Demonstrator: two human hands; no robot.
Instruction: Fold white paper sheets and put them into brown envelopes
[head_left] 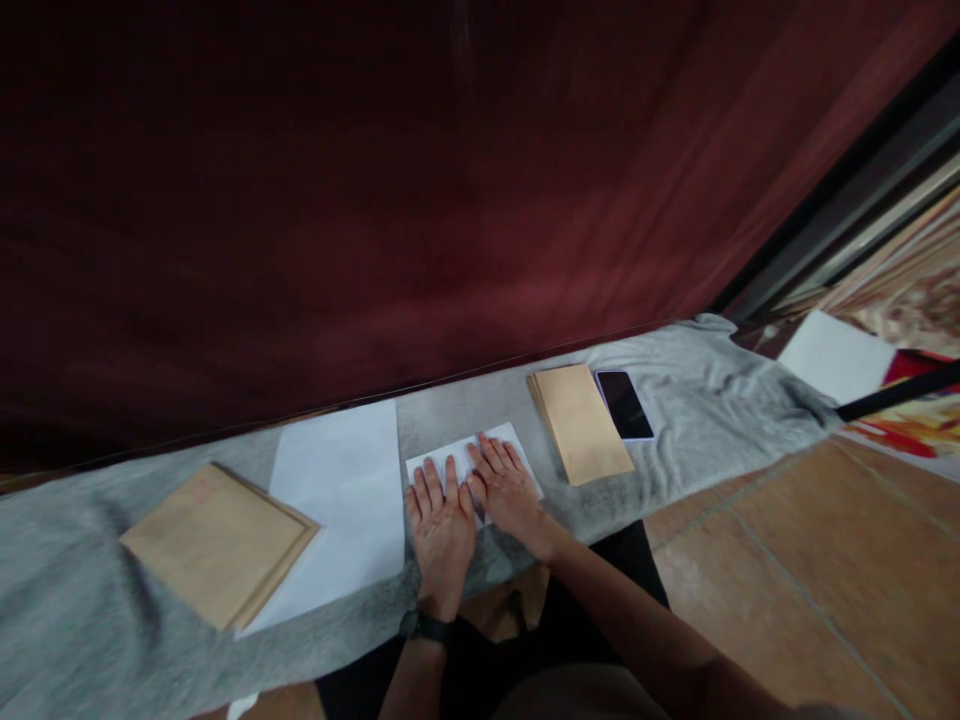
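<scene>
While the bare left hand [442, 530] and right hand [510, 495] lie flat, fingers spread, the white rectangular paper [462, 460] sits directly under both on soft grey cloth [450, 408], its long axis running left to right.

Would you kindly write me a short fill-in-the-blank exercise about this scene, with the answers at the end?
1. The left hand and the right hand rest on a piece of paper coloured ____.
2. The dark wristwatch is worn on the person's ____ wrist.
3. In view, the smartphone lies just to the ____ of the nearest stack of brown envelopes.
4. The cloth beneath is ____.

Missing words: white; left; right; gray.
</scene>
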